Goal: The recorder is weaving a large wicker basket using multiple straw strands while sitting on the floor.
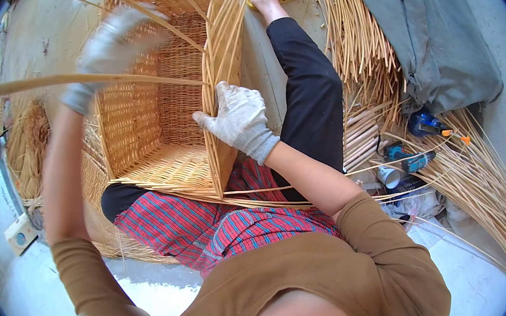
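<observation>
A rectangular wicker basket (131,128) rests tilted across my lap, its open side facing me and the woven inside showing. My right hand (237,117), in a whitish work glove, grips its right rim, with the thumb on the inner side. My left hand (118,42), gloved too, is raised over the basket's upper left and smeared by motion, so its fingers cannot be made out. A long willow rod (39,84) runs from the right rim out to the left, crossing by my left wrist. More loose rods stick out from the rim near the top.
Right of my leg lie bundled willow rods (357,27), a dark grey cloth (431,25), a blue power drill (412,157), a white cup (388,176) and a blue bottle (425,123) with an orange nozzle. Fibre bundles (27,149) stand at the left.
</observation>
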`<state>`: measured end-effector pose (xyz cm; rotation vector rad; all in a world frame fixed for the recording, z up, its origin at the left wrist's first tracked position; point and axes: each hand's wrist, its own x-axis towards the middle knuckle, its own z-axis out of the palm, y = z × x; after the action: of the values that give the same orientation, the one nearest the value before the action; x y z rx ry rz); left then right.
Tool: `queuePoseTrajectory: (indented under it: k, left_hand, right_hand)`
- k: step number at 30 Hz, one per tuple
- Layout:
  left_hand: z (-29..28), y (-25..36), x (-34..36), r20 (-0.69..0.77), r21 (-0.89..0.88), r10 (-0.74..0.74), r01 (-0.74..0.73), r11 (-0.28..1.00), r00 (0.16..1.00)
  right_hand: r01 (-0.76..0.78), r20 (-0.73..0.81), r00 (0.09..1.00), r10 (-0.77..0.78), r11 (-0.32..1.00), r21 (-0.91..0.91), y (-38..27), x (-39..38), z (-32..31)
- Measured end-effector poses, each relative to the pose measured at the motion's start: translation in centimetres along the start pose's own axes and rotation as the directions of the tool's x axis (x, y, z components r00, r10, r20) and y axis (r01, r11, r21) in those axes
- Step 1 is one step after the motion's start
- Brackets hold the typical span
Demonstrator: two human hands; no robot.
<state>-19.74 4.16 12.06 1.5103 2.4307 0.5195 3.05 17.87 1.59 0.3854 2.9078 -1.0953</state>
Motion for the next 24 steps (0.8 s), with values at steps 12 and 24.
queuePoseTrajectory:
  k: [12,24]
  left_hand:
    - [17.3,2.9,-0.7,-0.082,-0.943,-0.502,0.096,0.318,0.861]
    - [12.7,4.8,-1.2,0.213,-0.798,-0.688,0.530,0.287,0.694]
  right_hand:
    - [0.121,-0.038,0.992,-0.121,0.993,0.005,-1.0,0.1,1.7]
    - [-0.078,-0.120,0.976,0.180,0.811,0.579,8.1,13.5,0.7]
